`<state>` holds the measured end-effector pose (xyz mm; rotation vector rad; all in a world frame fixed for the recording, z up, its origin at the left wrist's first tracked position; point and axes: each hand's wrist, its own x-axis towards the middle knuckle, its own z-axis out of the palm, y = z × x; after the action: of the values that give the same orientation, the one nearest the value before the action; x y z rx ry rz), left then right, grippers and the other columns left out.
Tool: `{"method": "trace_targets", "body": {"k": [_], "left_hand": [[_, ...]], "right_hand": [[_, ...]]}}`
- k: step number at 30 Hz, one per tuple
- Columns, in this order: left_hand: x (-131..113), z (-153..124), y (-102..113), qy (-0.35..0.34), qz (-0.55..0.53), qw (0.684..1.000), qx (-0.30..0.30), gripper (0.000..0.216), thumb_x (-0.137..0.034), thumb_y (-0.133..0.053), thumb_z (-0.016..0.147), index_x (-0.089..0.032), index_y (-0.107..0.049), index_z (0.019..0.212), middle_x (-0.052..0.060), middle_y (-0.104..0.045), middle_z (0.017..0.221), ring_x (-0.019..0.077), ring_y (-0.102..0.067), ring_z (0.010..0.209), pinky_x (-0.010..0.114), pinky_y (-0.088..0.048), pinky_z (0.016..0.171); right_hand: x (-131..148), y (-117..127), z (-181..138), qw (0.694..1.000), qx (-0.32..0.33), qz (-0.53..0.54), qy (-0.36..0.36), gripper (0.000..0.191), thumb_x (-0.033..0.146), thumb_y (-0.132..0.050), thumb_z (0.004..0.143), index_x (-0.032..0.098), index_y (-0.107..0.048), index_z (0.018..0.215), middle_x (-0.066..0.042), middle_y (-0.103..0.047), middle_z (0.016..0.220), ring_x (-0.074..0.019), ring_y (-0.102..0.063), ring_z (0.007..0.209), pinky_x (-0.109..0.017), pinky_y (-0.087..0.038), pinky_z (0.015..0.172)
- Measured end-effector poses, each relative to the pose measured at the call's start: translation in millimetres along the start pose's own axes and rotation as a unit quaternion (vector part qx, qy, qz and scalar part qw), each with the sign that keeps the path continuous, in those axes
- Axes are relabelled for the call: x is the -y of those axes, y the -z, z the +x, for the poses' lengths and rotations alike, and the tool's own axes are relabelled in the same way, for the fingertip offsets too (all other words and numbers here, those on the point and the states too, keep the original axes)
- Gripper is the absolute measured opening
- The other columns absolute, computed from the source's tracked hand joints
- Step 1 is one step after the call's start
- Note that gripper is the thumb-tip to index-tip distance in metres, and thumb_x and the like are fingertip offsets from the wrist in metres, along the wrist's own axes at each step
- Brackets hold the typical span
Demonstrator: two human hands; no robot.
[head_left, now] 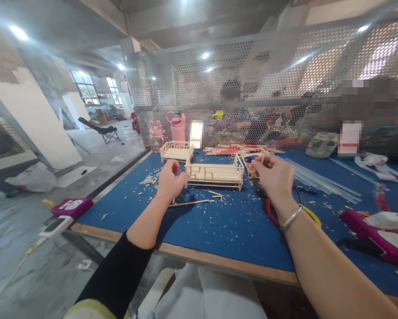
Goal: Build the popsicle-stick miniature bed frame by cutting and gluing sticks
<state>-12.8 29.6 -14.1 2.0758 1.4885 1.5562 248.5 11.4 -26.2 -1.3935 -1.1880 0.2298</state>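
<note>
My left hand (169, 180) is curled into a loose fist just left of a small wooden stick-built bed model (214, 173) on the blue mat (218, 230); nothing shows in its fingers. My right hand (274, 175), with a silver bangle on the wrist, pinches a thin wooden stick (263, 159) at the model's right end. A second bed model (176, 151) stands further back on the left. A smaller frame piece (253, 162) sits behind my right fingers. Loose sticks (190, 203) and wood chips lie in front of the model.
Red and yellow pliers (310, 214) lie under my right wrist. A magenta glue gun (380, 232) rests at the right, clear glue sticks (321, 179) behind it. Pink bottles (178, 126) stand by a perforated metal screen (285, 71); people sit beyond it. The table's left edge drops to the floor.
</note>
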Motion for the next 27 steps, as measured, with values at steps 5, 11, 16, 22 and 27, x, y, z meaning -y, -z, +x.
{"method": "trace_targets", "body": {"k": [5,11,16,22,27], "left_hand": [[0,-1,1,-0.013,-0.036,0.998,-0.046,0.024,-0.036,-0.040,0.082,-0.019,-0.044,0.066,-0.004,-0.041,0.056,0.0109,-0.040,0.054,0.023,-0.033,0.056],[5,-1,-1,-0.020,0.013,1.000,-0.002,0.029,-0.031,-0.033,0.086,-0.019,-0.051,0.068,-0.001,-0.049,0.055,0.0127,-0.048,0.056,0.024,-0.035,0.058],[5,-1,-3,-0.034,-0.007,0.999,0.028,0.020,-0.018,-0.039,0.080,-0.018,-0.058,0.085,0.001,-0.060,0.068,0.0133,-0.054,0.064,0.024,-0.041,0.062],[4,0,-3,-0.018,-0.047,0.999,0.002,0.018,-0.020,-0.040,0.079,-0.017,-0.057,0.084,0.003,-0.062,0.077,0.0125,-0.056,0.065,0.024,-0.043,0.063],[-2,-5,-4,-0.020,-0.077,0.997,0.008,0.026,-0.036,-0.038,0.085,-0.017,-0.056,0.083,0.000,-0.058,0.065,0.0104,-0.050,0.054,0.022,-0.041,0.055]], "right_hand": [[34,-5,-24,0.972,0.228,0.003,0.053,0.021,0.037,-0.054,0.072,0.017,-0.061,0.067,0.004,-0.050,0.046,-0.0093,-0.042,0.041,-0.023,-0.034,0.046],[33,-16,-40,0.849,0.511,-0.137,0.014,0.018,0.025,-0.053,0.073,0.017,-0.060,0.058,0.003,-0.051,0.040,-0.0090,-0.043,0.039,-0.022,-0.032,0.044],[31,-19,-41,0.873,0.464,-0.149,-0.009,0.030,0.010,-0.059,0.060,0.017,-0.060,0.088,0.006,-0.053,0.048,-0.0096,-0.046,0.044,-0.022,-0.034,0.046],[30,-12,-30,0.906,0.404,-0.127,0.014,0.020,0.007,-0.051,0.060,0.018,-0.056,0.077,0.003,-0.057,0.056,-0.0108,-0.049,0.052,-0.022,-0.034,0.052],[33,-6,-26,0.947,0.318,0.020,0.027,0.013,0.020,-0.045,0.072,0.020,-0.049,0.084,0.006,-0.051,0.050,-0.0104,-0.042,0.046,-0.022,-0.033,0.050]]}}
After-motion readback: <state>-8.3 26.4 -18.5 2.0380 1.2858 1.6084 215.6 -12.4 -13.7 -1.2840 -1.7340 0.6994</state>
